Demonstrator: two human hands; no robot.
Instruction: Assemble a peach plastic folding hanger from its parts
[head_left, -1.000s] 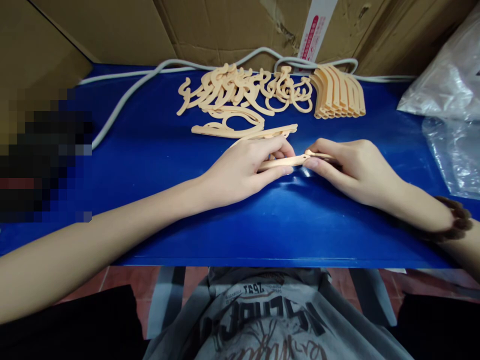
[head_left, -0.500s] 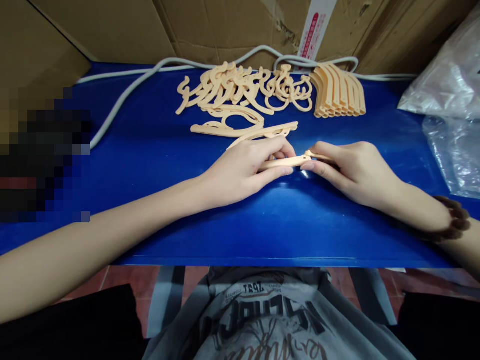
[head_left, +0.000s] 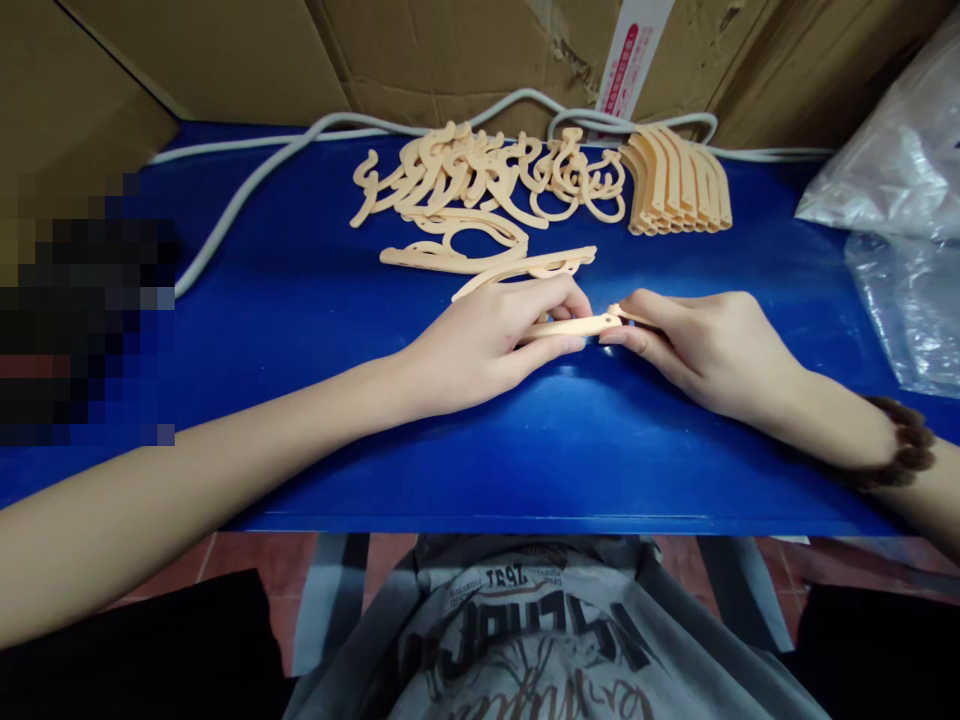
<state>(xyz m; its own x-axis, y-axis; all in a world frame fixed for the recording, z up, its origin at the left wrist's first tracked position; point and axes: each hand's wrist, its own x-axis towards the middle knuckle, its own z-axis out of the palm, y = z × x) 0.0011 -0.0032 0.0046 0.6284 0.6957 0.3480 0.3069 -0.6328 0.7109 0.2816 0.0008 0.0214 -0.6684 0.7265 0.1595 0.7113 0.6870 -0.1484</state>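
Observation:
My left hand [head_left: 491,340] pinches a flat peach plastic arm piece [head_left: 577,325] between thumb and fingers, low over the blue table [head_left: 315,330]. My right hand [head_left: 712,340] faces it and grips a second peach plastic piece [head_left: 628,314], whose tip meets the end of the left one. Most of the right piece is hidden under the fingers. Just behind the left hand lie two or three loose peach hanger arms [head_left: 465,255].
A heap of peach hook parts [head_left: 487,175] lies at the back centre, beside a neat stack of curved peach arms [head_left: 675,180]. A grey cable [head_left: 247,185] runs along the back. Clear plastic bags [head_left: 900,200] sit at the right, cardboard boxes [head_left: 450,50] behind.
Both hands stay almost in place; the right hand has edged slightly left, so the two pieces' ends sit closer together.

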